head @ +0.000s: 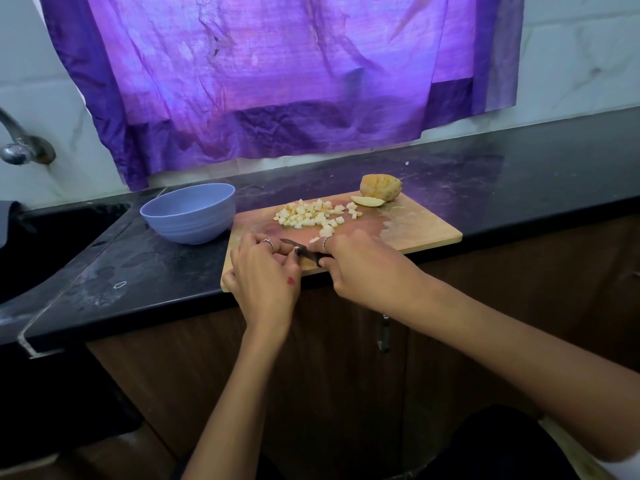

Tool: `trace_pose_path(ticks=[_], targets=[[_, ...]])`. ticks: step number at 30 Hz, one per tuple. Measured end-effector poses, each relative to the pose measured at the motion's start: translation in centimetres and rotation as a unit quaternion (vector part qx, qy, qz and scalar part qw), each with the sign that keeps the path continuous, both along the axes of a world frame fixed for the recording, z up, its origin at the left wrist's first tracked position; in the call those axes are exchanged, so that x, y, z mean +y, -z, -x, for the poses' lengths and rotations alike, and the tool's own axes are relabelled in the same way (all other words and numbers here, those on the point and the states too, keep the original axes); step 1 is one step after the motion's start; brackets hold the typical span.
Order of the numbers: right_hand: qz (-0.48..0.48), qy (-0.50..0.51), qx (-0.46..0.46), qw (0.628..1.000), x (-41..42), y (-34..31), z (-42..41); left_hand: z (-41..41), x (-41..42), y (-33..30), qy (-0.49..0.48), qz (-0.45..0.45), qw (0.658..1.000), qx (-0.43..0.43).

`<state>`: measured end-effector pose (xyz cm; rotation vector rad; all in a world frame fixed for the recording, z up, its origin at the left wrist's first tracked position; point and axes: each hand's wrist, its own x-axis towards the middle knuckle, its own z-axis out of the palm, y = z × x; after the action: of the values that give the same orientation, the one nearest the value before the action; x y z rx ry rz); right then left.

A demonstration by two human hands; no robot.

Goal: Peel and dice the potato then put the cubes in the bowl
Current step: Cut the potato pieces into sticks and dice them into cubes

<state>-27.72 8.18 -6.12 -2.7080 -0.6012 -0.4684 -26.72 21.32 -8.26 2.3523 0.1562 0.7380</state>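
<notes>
A wooden cutting board lies on the black counter. On it a pile of pale potato cubes sits in the middle, with a peeled wedge and a potato chunk with skin on it at the far edge. An empty blue bowl stands just left of the board. My right hand grips a small dark knife by its handle at the board's near edge. My left hand has its fingers curled at the blade; what they touch is hidden. A few cubes lie by my right fingers.
A dark sink is set into the counter at the left, with a metal tap on the wall above. A purple cloth hangs behind the board. Brown cabinet doors run below the counter edge.
</notes>
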Motion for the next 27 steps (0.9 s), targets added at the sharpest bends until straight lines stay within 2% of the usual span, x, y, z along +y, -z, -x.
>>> trace_pose_path(ticks=[2, 5, 7, 9, 12, 14, 16, 19, 24, 27], targets=[[0.027, -0.003, -0.014, 1.000, -0.1, -0.2, 0.0, 0.0, 0.1, 0.1, 0.000, -0.001, 1.000, -0.002], [0.138, 0.007, -0.072, 0.988, -0.4, -1.4, 0.0, -0.2, 0.2, 0.3, -0.004, -0.012, 1.000, 0.001], [0.170, 0.006, -0.103, 0.980, -0.9, -2.3, -0.2, -0.1, 0.2, 0.0, -0.005, -0.029, 1.000, 0.009], [0.128, 0.019, -0.093, 0.987, -1.6, -3.0, -0.5, -0.2, 0.3, -1.0, 0.005, -0.062, 0.998, 0.021], [-0.004, 0.056, -0.050, 0.997, -3.9, -3.4, -1.0, -1.6, 0.6, -2.6, 0.071, -0.134, 0.988, 0.036], [-0.015, 0.094, -0.056, 0.994, -6.1, -3.0, -1.0, -3.0, 0.7, -3.2, 0.107, -0.161, 0.980, 0.041], [0.017, 0.123, -0.068, 0.990, -8.2, -2.4, -0.6, -4.5, 0.9, -3.4, 0.103, -0.174, 0.979, 0.034], [0.042, 0.100, -0.079, 0.991, -10.3, -1.6, -0.2, -6.2, 1.6, -2.9, 0.099, -0.157, 0.983, 0.003], [0.078, 0.044, -0.101, 0.991, -10.3, -0.5, -2.4, -7.2, 2.9, -2.0, 0.082, -0.058, 0.990, -0.101], [0.079, 0.046, -0.101, 0.991, -8.5, -0.7, -5.5, -7.6, 3.4, -1.7, 0.058, -0.034, 0.993, -0.101]])
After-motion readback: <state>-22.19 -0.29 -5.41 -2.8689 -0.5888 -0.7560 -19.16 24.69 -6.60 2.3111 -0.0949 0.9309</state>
